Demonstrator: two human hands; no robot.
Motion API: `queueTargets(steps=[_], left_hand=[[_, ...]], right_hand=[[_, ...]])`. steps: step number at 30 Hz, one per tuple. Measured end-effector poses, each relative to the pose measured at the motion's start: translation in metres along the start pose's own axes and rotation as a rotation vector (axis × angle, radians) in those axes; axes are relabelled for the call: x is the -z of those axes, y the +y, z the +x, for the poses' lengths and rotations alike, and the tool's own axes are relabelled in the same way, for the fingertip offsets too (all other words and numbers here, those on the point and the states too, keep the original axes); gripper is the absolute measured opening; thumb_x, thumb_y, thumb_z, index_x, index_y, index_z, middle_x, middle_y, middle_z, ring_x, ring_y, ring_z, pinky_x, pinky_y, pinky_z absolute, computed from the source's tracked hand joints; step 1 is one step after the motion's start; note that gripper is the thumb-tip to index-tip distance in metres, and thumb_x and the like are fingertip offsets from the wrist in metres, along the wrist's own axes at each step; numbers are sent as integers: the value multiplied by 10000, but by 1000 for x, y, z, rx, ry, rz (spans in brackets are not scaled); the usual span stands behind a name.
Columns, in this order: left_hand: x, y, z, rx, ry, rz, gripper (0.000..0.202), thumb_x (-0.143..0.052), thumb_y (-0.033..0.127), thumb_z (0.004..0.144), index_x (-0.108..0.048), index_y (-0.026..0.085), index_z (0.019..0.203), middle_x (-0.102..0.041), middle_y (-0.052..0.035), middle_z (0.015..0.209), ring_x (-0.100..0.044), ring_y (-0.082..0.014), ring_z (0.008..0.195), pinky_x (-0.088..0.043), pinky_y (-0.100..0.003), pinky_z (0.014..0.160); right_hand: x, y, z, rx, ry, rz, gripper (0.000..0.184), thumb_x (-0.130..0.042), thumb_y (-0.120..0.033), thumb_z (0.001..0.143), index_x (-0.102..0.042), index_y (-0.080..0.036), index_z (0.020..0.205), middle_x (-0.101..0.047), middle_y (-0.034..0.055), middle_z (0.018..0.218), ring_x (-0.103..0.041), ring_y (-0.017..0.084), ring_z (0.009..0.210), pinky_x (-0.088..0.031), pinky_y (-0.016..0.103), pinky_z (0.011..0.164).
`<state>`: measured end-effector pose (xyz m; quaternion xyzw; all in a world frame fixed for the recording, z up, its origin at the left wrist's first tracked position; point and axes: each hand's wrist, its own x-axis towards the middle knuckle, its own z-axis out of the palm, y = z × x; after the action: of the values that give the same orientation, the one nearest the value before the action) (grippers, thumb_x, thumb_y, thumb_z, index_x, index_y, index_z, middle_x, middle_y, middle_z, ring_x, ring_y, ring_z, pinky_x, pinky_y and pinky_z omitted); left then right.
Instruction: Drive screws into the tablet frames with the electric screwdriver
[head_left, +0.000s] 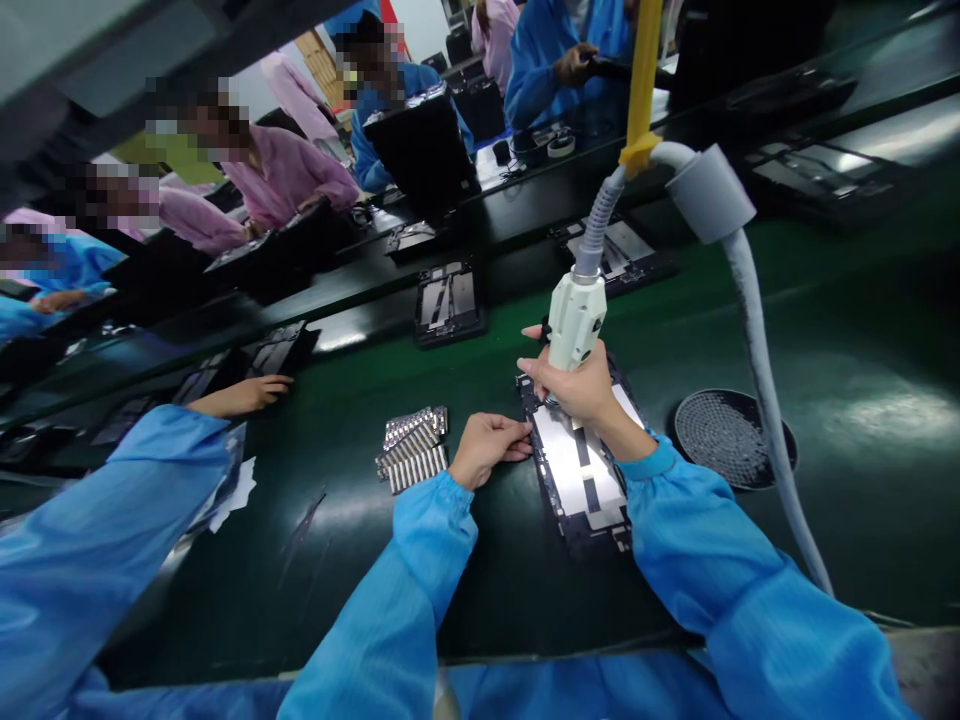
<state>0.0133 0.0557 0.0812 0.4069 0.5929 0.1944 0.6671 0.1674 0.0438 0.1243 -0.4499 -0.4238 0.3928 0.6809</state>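
The device [577, 470] lies on the counter [337, 570] at three o'clock from the left hand [491, 445], its long axis running from eleven to five. The right hand [589, 385], wrapped around the tool [577, 320], is nearer, directly over the device's far end. The left hand's fingertips are drawn together at its nine o'clock edge; whether they grip it, I cannot tell. Metal parts [412, 455] sit at nine o'clock from that hand.
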Motion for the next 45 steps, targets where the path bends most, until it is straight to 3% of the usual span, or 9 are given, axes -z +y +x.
queueTargets(steps=[6, 10, 14, 21, 26, 30, 36, 40, 45], left_hand=[[22, -10, -16, 96, -68, -128, 292, -602, 320, 872, -675, 73, 735, -701, -95, 656, -687, -152, 595, -585, -272, 605], [33, -20, -23, 104, -70, -193, 352, -489, 317, 934, -677, 67, 775, -703, -107, 670, -693, -159, 620, -583, -288, 636], [34, -25, -25, 83, -85, -213, 200, -599, 228, 872, -680, 62, 798, -705, -98, 677, -687, -148, 610, -578, -275, 647], [31, -25, -32, 25, -56, -174, 140, -698, 211, 791, -685, 71, 786, -698, -78, 673, -678, -137, 605, -580, -276, 649], [29, -24, -42, -88, 0, -81, 261, -823, 154, 617, -687, 99, 833, -714, -54, 693, -669, -124, 586, -546, -216, 599], [13, -17, -51, -288, 26, 268, 152, -756, 181, 681, -718, 129, 818, -718, -54, 677, -670, -152, 632, -526, -228, 610], [-43, -4, -48, -763, -134, 933, 170, -595, 186, 803, -755, 205, 857, -737, -65, 884, -659, -198, 814, -484, -295, 812], [-68, 7, -36, -844, -265, 1023, 202, -583, 111, 773, -742, 174, 879, -707, -87, 906, -633, -215, 878, -465, -305, 850], [-76, 20, -18, -835, -448, 1041, 199, -589, 42, 711, -727, 179, 752, -698, -73, 788, -620, -199, 731, -480, -289, 742]], right_hand=[[0, 0, 1, 15, -4, -10, 268, -718, -233, 656, -636, -165, 902, -540, -74, 415, -503, 127, 367, -455, 301, 478], [1, 2, 1, 40, -4, 2, 260, -732, -227, 649, -636, -173, 884, -548, -69, 420, -491, 125, 359, -445, 304, 468], [3, 1, 2, 55, -14, 5, 282, -738, -241, 655, -634, -177, 909, -547, -72, 424, -493, 128, 362, -441, 305, 459], [5, -5, 4, 78, -3, 39, 255, -744, -233, 657, -627, -182, 878, -536, -75, 403, -486, 128, 347, -453, 317, 456], [16, -20, 7, 146, 31, 33, 258, -749, -220, 660, -632, -192, 888, -544, -67, 430, -498, 130, 364, -454, 310, 444], [37, -35, 12, 207, 104, 25, 277, -756, -276, 675, -634, -212, 915, -520, -76, 456, -492, 127, 364, -469, 314, 428], [63, -48, 17, 310, 205, 82, 352, -785, -320, 652, -623, -193, 937, -503, -90, 444, -463, 104, 333, -441, 285, 384], [66, -50, 16, 313, 222, 54, 356, -779, -341, 659, -623, -197, 944, -499, -89, 443, -476, 102, 343, -459, 283, 401], [64, -52, 17, 309, 226, 70, 343, -774, -309, 660, -627, -185, 944, -497, -89, 445, -476, 101, 345, -456, 281, 408]])
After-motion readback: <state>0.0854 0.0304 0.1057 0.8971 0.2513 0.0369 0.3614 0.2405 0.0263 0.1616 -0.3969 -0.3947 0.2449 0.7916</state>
